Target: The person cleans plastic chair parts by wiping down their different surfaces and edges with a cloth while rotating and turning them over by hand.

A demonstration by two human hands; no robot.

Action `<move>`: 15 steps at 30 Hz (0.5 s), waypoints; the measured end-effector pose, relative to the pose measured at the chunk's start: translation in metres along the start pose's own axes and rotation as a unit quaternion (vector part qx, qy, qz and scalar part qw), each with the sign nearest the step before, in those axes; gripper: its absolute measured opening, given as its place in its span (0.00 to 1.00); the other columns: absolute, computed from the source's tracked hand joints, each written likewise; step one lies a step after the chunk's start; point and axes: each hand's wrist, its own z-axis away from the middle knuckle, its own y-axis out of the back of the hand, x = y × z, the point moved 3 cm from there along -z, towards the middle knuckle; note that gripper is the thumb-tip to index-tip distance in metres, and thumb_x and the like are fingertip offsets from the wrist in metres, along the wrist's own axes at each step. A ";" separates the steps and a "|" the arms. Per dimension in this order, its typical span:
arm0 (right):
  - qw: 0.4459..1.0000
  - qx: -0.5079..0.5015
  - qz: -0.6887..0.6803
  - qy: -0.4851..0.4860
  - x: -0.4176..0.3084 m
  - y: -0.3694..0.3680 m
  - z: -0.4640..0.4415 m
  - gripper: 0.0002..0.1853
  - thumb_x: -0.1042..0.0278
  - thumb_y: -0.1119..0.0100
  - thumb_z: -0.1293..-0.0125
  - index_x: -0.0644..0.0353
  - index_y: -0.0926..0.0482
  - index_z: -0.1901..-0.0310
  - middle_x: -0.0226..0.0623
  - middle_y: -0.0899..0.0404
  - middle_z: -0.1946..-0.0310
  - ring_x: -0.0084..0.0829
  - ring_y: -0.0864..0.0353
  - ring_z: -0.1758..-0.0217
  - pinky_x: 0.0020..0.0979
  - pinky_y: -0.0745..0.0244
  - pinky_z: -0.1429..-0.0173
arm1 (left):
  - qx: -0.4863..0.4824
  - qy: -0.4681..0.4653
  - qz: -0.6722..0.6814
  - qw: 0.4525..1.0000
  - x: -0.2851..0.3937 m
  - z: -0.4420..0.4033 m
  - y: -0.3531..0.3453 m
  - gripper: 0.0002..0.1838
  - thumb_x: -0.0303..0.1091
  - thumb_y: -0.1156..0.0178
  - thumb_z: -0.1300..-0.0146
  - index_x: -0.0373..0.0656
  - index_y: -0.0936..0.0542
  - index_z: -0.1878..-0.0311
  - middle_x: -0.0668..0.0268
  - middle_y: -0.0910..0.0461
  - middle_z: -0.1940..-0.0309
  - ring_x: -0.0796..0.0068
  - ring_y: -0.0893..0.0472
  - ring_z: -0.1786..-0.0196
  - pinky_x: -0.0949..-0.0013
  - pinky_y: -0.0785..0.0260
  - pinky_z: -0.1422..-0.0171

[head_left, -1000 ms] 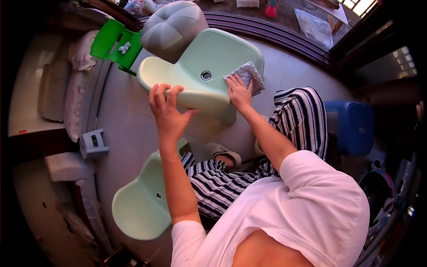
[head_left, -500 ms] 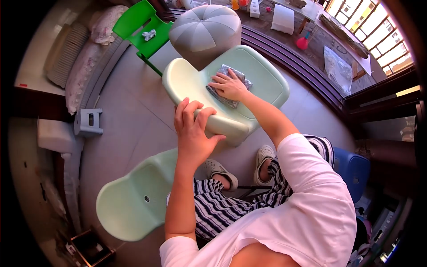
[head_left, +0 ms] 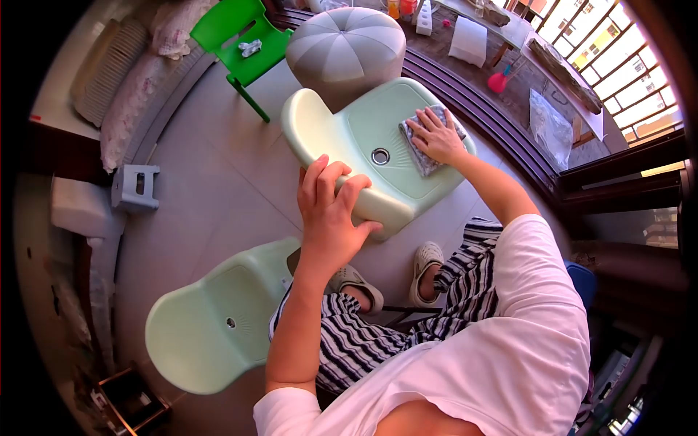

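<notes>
A pale green plastic chair point(head_left: 356, 138) with a round metal-rimmed hole stands tilted in front of me. My left hand point(head_left: 331, 207) grips its near edge, fingers curled over the top and thumb below. My right hand point(head_left: 436, 136) lies with spread fingers on a folded grey patterned cloth point(head_left: 424, 158), pressing it against the chair's flat surface near the right edge. A second pale green chair point(head_left: 218, 320) is at the lower left, partly hidden behind my left arm.
Beyond the chair stand a grey round pouf point(head_left: 346, 51) and a green chair point(head_left: 254, 54) with a crumpled white item. A small grey stool point(head_left: 135, 187) is at the left, a blue stool point(head_left: 582, 282) at the right. A dark door track point(head_left: 494, 116) crosses behind.
My right hand and the cloth have moved from the chair's right edge to its middle, over the hole, then back right, uncovering the hole. My left hand keeps its grip. The camera view has shifted.
</notes>
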 end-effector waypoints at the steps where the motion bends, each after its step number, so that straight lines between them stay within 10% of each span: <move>1: 0.998 -0.026 -0.024 0.049 -0.009 0.005 0.016 0.28 0.42 0.60 0.31 0.35 0.39 0.31 0.34 0.45 0.28 0.35 0.53 0.23 0.60 0.69 0.25 | 0.003 -0.009 -0.009 1.000 0.000 0.000 0.001 0.36 0.30 0.23 0.69 0.54 0.28 0.51 0.67 0.38 0.44 0.54 0.48 0.29 0.52 0.49 0.29; 7: 0.977 -0.084 -0.095 0.168 -0.058 0.023 0.051 0.32 0.38 0.56 0.35 0.35 0.40 0.31 0.36 0.45 0.28 0.39 0.53 0.23 0.58 0.69 0.25 | 0.006 0.010 -0.013 1.000 0.005 -0.001 0.004 0.35 0.29 0.24 0.66 0.51 0.29 0.50 0.64 0.38 0.43 0.53 0.48 0.29 0.52 0.50 0.29; 15: 0.965 0.176 -0.156 0.115 -0.121 -0.006 -0.064 0.25 0.54 0.47 0.34 0.42 0.34 0.36 0.28 0.33 0.35 0.32 0.37 0.31 0.52 0.52 0.27 | -0.008 0.034 -0.007 0.999 0.005 -0.001 0.002 0.35 0.29 0.23 0.67 0.51 0.29 0.51 0.64 0.39 0.43 0.52 0.49 0.29 0.50 0.50 0.29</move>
